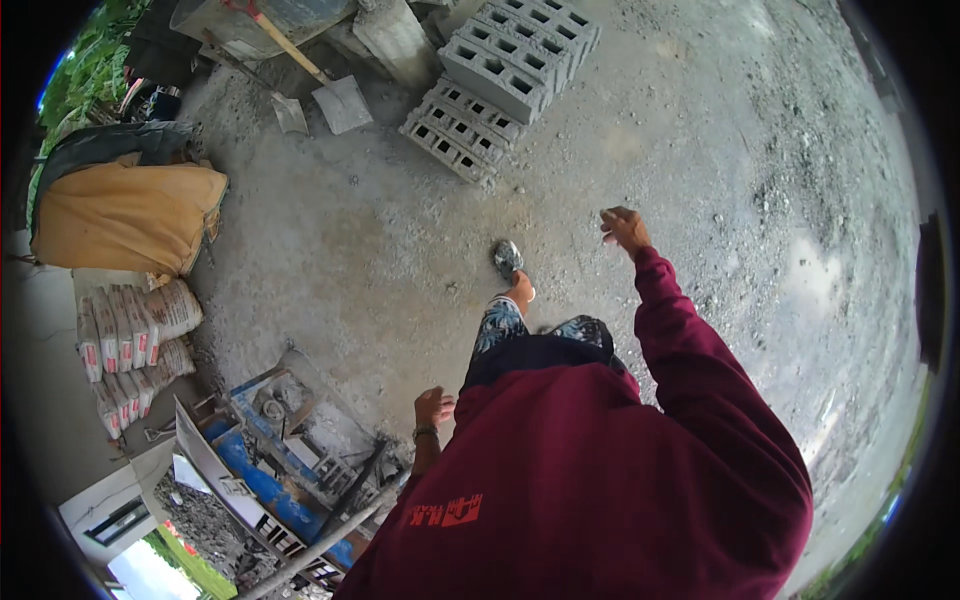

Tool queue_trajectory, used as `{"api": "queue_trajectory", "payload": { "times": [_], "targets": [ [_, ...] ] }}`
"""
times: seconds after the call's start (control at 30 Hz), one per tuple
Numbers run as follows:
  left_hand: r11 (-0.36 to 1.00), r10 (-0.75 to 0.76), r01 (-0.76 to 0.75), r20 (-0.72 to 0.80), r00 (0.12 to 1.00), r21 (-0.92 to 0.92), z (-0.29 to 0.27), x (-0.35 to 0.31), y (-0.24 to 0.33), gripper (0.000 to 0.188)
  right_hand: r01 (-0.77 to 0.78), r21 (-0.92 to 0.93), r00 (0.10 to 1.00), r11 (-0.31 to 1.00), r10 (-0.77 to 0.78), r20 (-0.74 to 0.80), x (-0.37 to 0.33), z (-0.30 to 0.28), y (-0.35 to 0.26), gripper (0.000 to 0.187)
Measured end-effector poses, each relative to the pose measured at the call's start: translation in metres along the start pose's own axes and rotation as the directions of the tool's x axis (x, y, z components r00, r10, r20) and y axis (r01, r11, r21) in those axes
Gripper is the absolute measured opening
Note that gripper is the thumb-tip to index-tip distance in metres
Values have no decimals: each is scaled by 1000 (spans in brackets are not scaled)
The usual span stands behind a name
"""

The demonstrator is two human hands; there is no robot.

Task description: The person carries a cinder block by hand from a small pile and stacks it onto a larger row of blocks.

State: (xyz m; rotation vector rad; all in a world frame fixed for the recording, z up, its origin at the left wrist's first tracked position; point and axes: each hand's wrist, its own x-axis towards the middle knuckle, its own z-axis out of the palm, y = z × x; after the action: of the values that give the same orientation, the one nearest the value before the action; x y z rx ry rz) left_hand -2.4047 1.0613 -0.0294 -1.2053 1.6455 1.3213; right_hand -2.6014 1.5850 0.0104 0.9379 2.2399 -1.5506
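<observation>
My right hand point(626, 231) swings out ahead over the gravelly ground, fingers loosely bent and apart, holding nothing. Close to my left hip hangs my left hand point(434, 409), with a dark band at its wrist; its fingers are slack and nothing shows in them. Neither hand touches anything. One shoe point(507, 260), grey and dusty, is out in front beneath me. Nearest ahead are grey hollow concrete blocks point(470, 125), stacked in rows. A shovel point(342, 104) with a wooden shaft and red handle leans to their left, beside a second blade point(289, 114).
Filled sacks point(130, 325) are piled at the left, below a heap under a tan cover point(130, 215). At the lower left stands a blue, cement-smeared machine point(260, 465), with a long pole point(320, 545) beside it. A large tub point(265, 25) sits at the far left.
</observation>
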Motion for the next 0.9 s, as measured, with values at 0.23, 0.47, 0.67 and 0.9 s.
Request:
{"api": "queue_trajectory", "payload": {
  "times": [0.23, 0.47, 0.67, 0.9],
  "targets": [
    [978, 196, -198, 37, 980, 60, 59, 69, 233, 36, -232, 55, 970, 971, 227, 84, 120, 0, -43, 42],
    [786, 551, -554, 98, 829, 274, 123, 114, 448, 37, -407, 54, 907, 912, 397, 139, 278, 23, -47, 47],
    [585, 656, -644, 180, 733, 493, 222, 190, 589, 34, -487, 152, 871, 860, 466, 153, 453, 62, -22, 54],
    [226, 813, -709, 272, 515, 668, 346, 314, 764, 52, -610, 493, 760, 620, 634, 143, 568, 125, 11, 55]
  ]
}}
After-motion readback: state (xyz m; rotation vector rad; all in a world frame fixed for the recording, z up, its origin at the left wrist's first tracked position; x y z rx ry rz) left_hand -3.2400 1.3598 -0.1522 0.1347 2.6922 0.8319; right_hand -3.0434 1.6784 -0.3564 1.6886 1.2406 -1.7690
